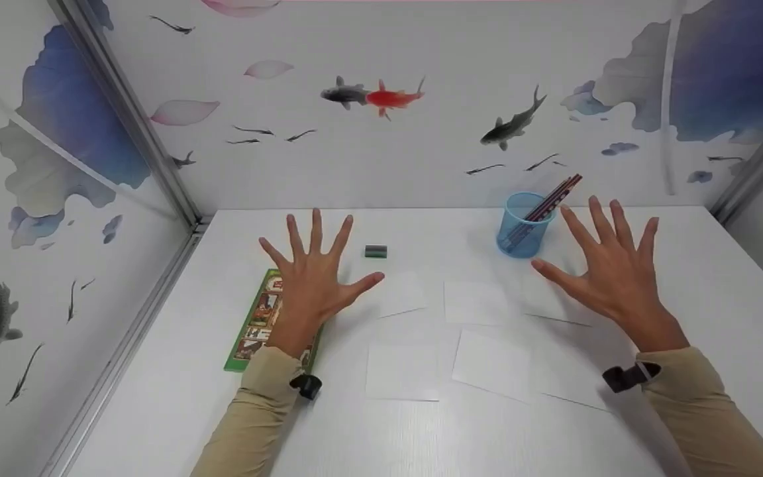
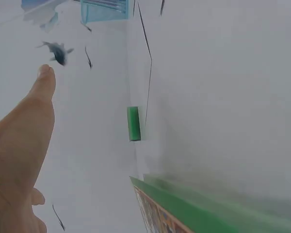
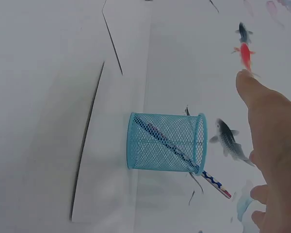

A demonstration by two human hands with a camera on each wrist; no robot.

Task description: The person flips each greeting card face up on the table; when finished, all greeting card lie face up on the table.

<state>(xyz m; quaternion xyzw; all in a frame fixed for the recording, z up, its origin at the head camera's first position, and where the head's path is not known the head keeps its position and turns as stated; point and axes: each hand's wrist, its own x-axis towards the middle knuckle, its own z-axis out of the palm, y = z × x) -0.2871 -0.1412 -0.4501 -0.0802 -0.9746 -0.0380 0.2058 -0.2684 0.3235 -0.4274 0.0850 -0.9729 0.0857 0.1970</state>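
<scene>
My left hand (image 1: 312,281) is spread wide above a green-edged flat box (image 1: 236,361) with printed pictures, covering part of it; nothing is in its fingers. To the right, my right hand (image 1: 613,275) also hovers with fingers splayed, beside a blue mesh pencil cup (image 1: 520,248). Several pencils (image 1: 557,199) lean out of that cup toward the hand. A small green block, perhaps an eraser or sharpener (image 1: 375,251), lies between the hands near the back. Thumb and fingertips of both hands touch nothing in the wrist views.
Several white square cards lie in two rows on the white table (image 1: 156,411), among them a front-left card (image 1: 401,371) and a tilted front-middle card (image 1: 493,361). Behind stands a wall (image 1: 381,165) printed with fish. A metal-framed side panel (image 1: 123,119) borders the left.
</scene>
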